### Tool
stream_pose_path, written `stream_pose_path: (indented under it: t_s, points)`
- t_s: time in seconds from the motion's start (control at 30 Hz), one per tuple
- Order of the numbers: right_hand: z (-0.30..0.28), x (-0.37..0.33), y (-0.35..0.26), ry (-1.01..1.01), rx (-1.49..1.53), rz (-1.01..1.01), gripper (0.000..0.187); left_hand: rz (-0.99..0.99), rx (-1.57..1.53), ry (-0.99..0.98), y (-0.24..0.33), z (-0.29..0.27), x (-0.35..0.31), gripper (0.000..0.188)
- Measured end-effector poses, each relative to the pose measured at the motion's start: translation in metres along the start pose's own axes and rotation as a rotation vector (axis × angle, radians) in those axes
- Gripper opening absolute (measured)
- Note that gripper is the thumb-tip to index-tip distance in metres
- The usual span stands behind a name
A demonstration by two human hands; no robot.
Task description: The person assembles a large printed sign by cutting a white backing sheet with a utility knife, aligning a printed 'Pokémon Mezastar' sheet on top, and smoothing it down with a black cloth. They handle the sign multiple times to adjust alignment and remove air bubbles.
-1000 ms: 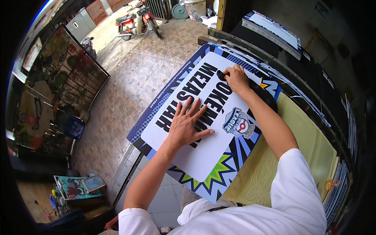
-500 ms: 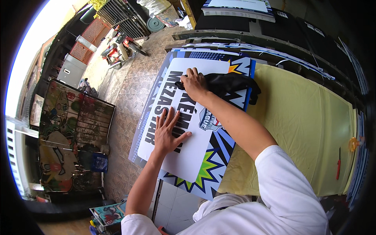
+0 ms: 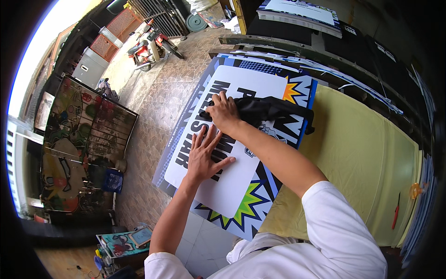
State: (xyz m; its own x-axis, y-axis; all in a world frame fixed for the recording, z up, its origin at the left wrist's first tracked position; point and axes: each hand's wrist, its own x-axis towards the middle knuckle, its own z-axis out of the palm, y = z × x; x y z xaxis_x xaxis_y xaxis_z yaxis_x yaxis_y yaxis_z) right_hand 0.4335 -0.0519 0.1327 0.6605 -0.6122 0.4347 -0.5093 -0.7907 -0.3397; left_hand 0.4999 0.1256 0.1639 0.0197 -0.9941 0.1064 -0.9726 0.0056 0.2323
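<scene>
1. OK, printed board (image 3: pixel 246 171) lies fwd of the torso, under L hand (image 3: pixel 203 160) & R hand (image 3: pixel 224 114); long axis slants near-L to far-R, yellow surface (image 3: pixel 353 158) to its R.
2. L hand: flat, fingers spread, nearer the body.
3. R hand: clenched on black cloth (image 3: pixel 260 109), just beyond L fingertips; can't tell if touching.
4. Cloth's long axis runs R, over board's R edge.

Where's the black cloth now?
In the head view, the black cloth lies across the printed board, gripped in the right hand, reaching the board's right edge.
</scene>
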Motion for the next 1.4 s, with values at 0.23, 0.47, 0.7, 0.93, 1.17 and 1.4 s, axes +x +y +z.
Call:
stream_pose_path:
  t_s: [0.23, 0.47, 0.7, 0.93, 1.17, 1.4]
  points:
    - [0.011, 0.025, -0.008, -0.059, -0.081, -0.095, 0.023, -0.006, -0.021, 0.010, 0.001, -0.003, -0.001, 0.098]
    - [0.020, 0.041, -0.010, -0.091, -0.045, -0.114, 0.018, -0.010, -0.058, 0.014, 0.001, -0.002, -0.004, 0.098]
    - [0.041, 0.074, -0.016, -0.078, -0.063, -0.105, 0.015, -0.014, -0.025, 0.027, -0.004, 0.002, -0.005, 0.100]
    - [0.009, 0.088, 0.030, -0.188, 0.029, 0.163, 0.020, -0.025, -0.050, 0.033, -0.004, 0.002, -0.004, 0.100]
    - [-0.028, 0.012, 0.013, -0.189, 0.037, 0.063, 0.016, -0.037, -0.025, 0.030, -0.005, 0.001, -0.008, 0.101]
    - [-0.019, 0.027, 0.017, -0.201, 0.080, 0.003, 0.014, -0.032, -0.023, 0.034, -0.004, 0.002, -0.006, 0.102]
